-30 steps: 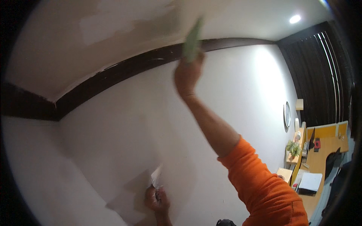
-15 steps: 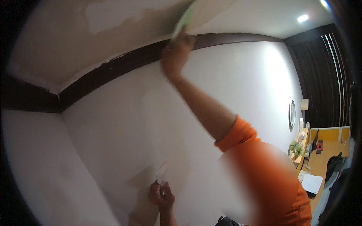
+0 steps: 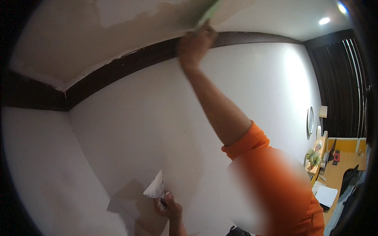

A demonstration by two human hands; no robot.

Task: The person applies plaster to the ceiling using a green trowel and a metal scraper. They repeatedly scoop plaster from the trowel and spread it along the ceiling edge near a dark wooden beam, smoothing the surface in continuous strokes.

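Note:
At the lower middle, my left hand (image 3: 169, 206) is closed around a putty knife (image 3: 156, 185). Its wide, fan-shaped blade is coated in white and points up, beside the white wall. White smears mark the fingers too. My right hand (image 3: 197, 45) reaches overhead with the fingers gripping a flat green spreader (image 3: 209, 13), whose long thin edge lies along the ceiling (image 3: 157, 29). Slight blur covers this hand, and the spreader's far end runs out of the top of the picture. Patches of differing grey and beige spread over the ceiling around it.
A dark brown trim beam (image 3: 130, 63) runs between ceiling and wall (image 3: 157, 110). At the right are a round wall clock (image 3: 310, 120), a potted plant (image 3: 314, 156), a wooden desk (image 3: 342, 162) with papers (image 3: 326, 196), and dark blinds (image 3: 334, 78).
My left hand has turned the putty knife, so its broad face now shows. The spreader in my right hand appears further right along the ceiling; the whole view has also shifted slightly.

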